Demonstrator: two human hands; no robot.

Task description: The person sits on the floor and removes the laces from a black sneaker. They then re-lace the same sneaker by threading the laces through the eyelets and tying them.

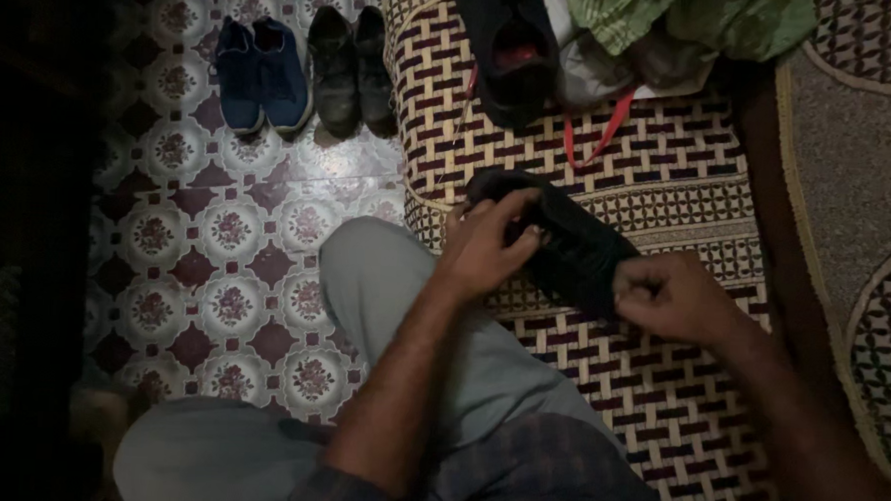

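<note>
Dim tiled floor, woven mat (669,180); both hands, left (486,247) and right (669,295), fingers pinched on a dark shoe (576,246), probably. Loose right pinch could let it slip.

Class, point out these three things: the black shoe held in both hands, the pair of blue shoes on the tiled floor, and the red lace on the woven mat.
Black shoe (578,248), head view, upper.
Blue shoes (263,74), head view, right shoe's top.
Red lace (599,130), head view, mid-strand.
</note>
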